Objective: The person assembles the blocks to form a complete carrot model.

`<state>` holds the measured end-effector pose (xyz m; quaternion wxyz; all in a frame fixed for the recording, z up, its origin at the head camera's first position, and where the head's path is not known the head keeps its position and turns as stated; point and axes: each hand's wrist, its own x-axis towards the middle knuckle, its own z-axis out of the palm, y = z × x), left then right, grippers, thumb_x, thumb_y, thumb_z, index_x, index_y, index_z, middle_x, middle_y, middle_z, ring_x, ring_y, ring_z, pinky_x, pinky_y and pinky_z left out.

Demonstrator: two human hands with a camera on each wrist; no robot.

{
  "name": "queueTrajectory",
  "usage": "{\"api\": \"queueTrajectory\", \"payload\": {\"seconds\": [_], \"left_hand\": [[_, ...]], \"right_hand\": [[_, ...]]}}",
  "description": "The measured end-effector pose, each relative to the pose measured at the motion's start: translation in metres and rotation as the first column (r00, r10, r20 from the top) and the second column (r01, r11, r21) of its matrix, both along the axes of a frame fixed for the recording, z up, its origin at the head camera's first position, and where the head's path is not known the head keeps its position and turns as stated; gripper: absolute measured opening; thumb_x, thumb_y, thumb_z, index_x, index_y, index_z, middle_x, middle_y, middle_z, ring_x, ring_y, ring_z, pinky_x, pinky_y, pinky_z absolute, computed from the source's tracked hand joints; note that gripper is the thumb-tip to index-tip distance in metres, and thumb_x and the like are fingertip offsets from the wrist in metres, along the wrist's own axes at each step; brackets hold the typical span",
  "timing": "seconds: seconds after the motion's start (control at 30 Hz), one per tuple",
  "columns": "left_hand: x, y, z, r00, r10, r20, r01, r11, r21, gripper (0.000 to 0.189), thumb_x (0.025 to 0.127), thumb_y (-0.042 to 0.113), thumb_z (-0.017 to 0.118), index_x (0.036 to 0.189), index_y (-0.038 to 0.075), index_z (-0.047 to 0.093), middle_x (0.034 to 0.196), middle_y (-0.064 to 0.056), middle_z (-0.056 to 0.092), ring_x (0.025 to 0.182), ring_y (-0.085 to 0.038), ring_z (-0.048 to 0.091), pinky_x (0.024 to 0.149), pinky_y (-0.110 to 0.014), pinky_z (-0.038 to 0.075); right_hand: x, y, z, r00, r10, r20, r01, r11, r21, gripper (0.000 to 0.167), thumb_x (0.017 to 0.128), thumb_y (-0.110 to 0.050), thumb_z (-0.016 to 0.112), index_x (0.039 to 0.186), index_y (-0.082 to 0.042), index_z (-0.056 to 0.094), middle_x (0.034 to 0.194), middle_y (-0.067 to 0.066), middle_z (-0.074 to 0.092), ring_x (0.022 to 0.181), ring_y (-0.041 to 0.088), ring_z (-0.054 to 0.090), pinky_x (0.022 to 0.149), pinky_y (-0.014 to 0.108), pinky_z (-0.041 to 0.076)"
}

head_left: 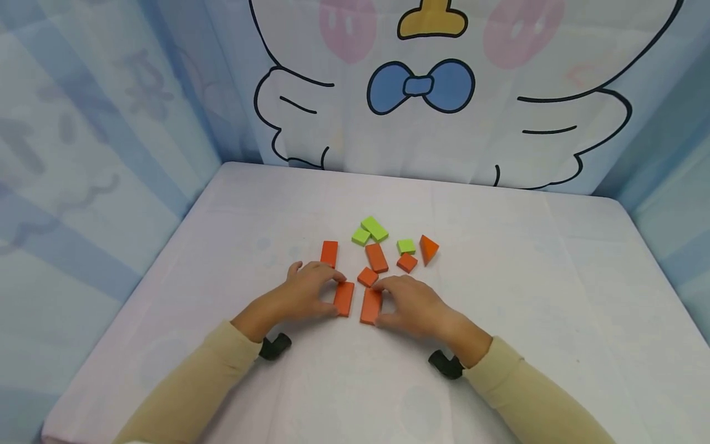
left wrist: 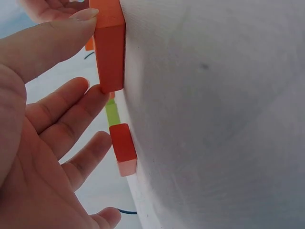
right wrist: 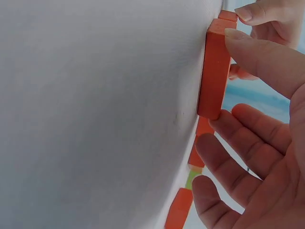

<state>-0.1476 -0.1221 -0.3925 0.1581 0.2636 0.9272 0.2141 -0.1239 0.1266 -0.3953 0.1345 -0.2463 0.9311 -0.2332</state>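
Observation:
My left hand point(head_left: 307, 293) pinches an orange rectangular block point(head_left: 344, 300) lengthwise, thumb on its near end and a fingertip on its far end. A matching orange block point(head_left: 370, 306) is pinched the same way by my right hand point(head_left: 417, 308). Both blocks lie on the cloth side by side, a narrow gap between them. In the left wrist view the left block point(left wrist: 109, 52) stands between thumb and fingertips; the right wrist view has the right block point(right wrist: 214, 71) between the thumb and a fingertip. Just beyond the gap sits a small orange square block point(head_left: 368, 277).
Beyond my hands lie an upright-lying red-orange block point(head_left: 330, 253), an orange rectangle point(head_left: 376, 258), an orange square point(head_left: 407, 263), an orange triangle point(head_left: 428, 250) and green blocks point(head_left: 375, 229). The white-clothed table point(head_left: 527, 277) ends at a printed curtain point(head_left: 421, 142).

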Motion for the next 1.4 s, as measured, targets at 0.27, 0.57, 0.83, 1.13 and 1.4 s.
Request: {"api": "queueTrajectory", "payload": {"seconds": [0.27, 0.57, 0.83, 1.13, 1.4], "left_hand": [[-0.001, 0.000, -0.002, 1.000, 0.006, 0.002, -0.006, 1.000, 0.006, 0.052, 0.086, 0.028, 0.081, 0.132, 0.013, 0.062, 0.129, 0.001, 0.061, 0.133, -0.025, 0.041, 0.111, -0.066, 0.010], [-0.003, 0.000, -0.002, 1.000, 0.013, 0.001, -0.013, 1.000, 0.009, 0.052, 0.086, 0.027, 0.081, 0.133, 0.013, 0.062, 0.130, 0.002, 0.061, 0.134, -0.025, 0.041, 0.111, -0.065, 0.010], [-0.003, -0.001, -0.001, 0.999, 0.032, 0.004, -0.032, 0.999, 0.011, 0.053, 0.085, 0.026, 0.082, 0.133, 0.013, 0.062, 0.130, 0.001, 0.061, 0.134, -0.026, 0.041, 0.111, -0.065, 0.010], [-0.002, -0.005, 0.000, 0.999, 0.054, 0.006, -0.054, 0.999, 0.006, 0.053, 0.085, 0.027, 0.082, 0.131, 0.012, 0.062, 0.130, 0.000, 0.061, 0.136, -0.026, 0.040, 0.111, -0.065, 0.010], [-0.001, -0.011, 0.001, 0.998, 0.062, 0.006, -0.062, 0.998, -0.011, 0.052, 0.085, 0.026, 0.081, 0.132, 0.012, 0.062, 0.131, -0.001, 0.060, 0.137, -0.027, 0.039, 0.110, -0.067, 0.011]], "right_hand": [[-0.005, -0.010, 0.001, 0.999, -0.008, -0.032, 0.008, 1.000, -0.002, 0.055, 0.086, -0.028, 0.079, 0.132, -0.004, 0.062, 0.119, 0.003, 0.065, 0.108, 0.021, 0.058, 0.095, 0.039, 0.047], [-0.010, -0.015, 0.000, 0.999, -0.003, -0.036, 0.002, 1.000, -0.008, 0.056, 0.087, -0.028, 0.079, 0.134, -0.003, 0.061, 0.125, 0.006, 0.064, 0.113, 0.025, 0.058, 0.099, 0.042, 0.045], [-0.013, -0.020, 0.001, 1.000, 0.007, -0.025, -0.007, 1.000, 0.000, 0.056, 0.087, -0.025, 0.079, 0.135, -0.002, 0.060, 0.127, 0.007, 0.064, 0.117, 0.027, 0.056, 0.101, 0.042, 0.044], [-0.015, -0.026, 0.001, 1.000, 0.018, -0.003, -0.018, 1.000, 0.017, 0.056, 0.088, -0.024, 0.079, 0.135, -0.002, 0.059, 0.127, 0.007, 0.063, 0.116, 0.025, 0.057, 0.101, 0.041, 0.044], [-0.015, -0.033, 0.002, 0.999, 0.041, 0.003, -0.041, 0.999, 0.009, 0.054, 0.088, -0.024, 0.078, 0.135, -0.003, 0.060, 0.128, 0.007, 0.064, 0.117, 0.024, 0.057, 0.101, 0.040, 0.044]]}}
